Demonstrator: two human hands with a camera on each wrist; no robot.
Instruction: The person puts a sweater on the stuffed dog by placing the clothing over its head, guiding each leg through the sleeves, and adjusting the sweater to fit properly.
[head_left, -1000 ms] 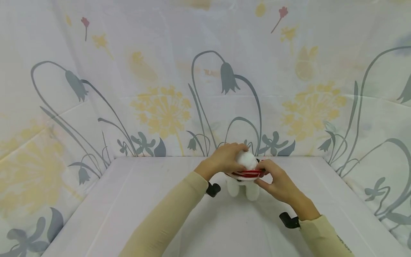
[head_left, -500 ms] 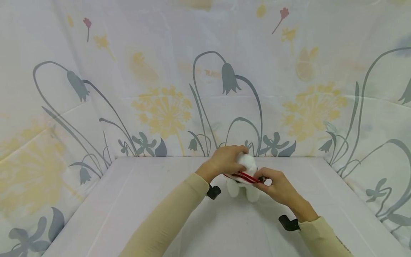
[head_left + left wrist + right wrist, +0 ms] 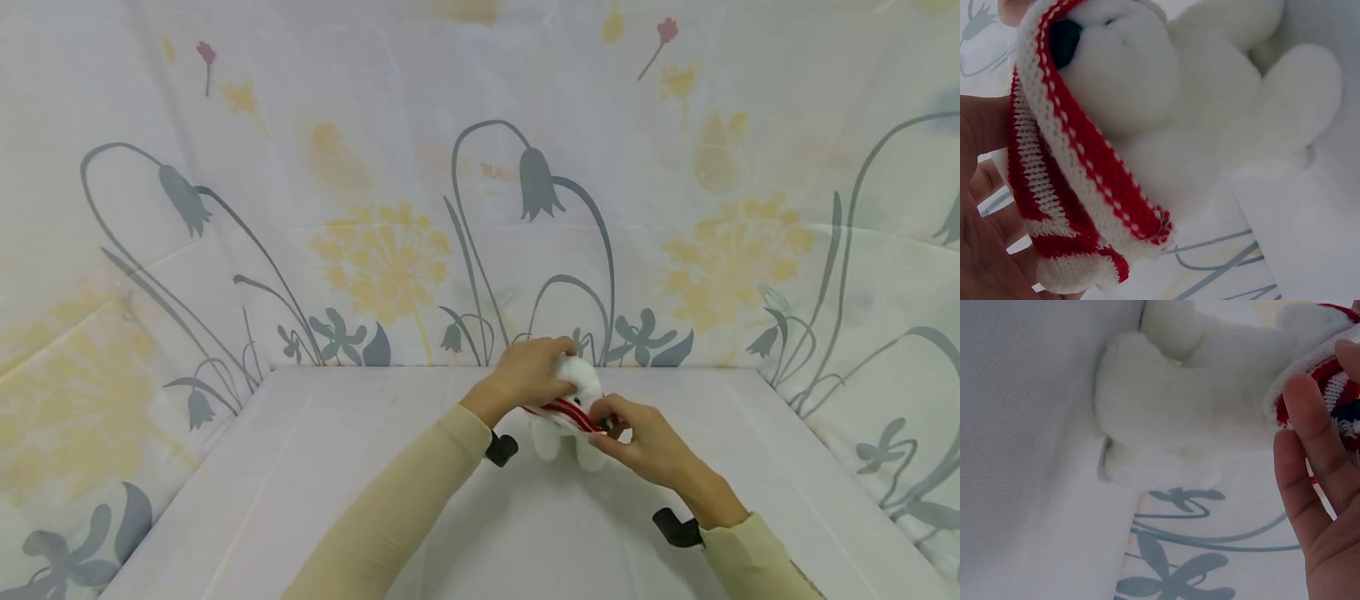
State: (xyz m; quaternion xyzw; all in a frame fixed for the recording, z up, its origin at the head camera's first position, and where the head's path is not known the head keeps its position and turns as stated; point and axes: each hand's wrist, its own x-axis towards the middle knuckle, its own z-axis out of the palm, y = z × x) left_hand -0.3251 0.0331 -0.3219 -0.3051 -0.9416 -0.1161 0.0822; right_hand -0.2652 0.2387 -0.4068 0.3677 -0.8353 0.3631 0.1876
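Observation:
A white plush bear (image 3: 581,377) stands on the table, its legs pointing toward me in the head view. A red-and-white striped knitted hat (image 3: 564,411) lies slanted across its face. My left hand (image 3: 528,377) grips the head, thumb in front and fingers over the top. In the left wrist view the hat's edge band (image 3: 1094,165) crosses just above the dark nose (image 3: 1064,44). My right hand (image 3: 645,437) pinches the hat at the head's right side. In the right wrist view, its fingers (image 3: 1310,412) lie against the knit beside the bear's white body (image 3: 1210,394).
A white cloth covers the table (image 3: 360,467). A flower-printed cloth backdrop (image 3: 375,150) stands close behind the bear and along both sides. Black wrist-camera mounts stick out at the left wrist (image 3: 501,448) and the right wrist (image 3: 675,527).
My right hand has drawn the hat's edge downward on the right, and more of the white head and a dark eye now show. My left hand has stayed on the head.

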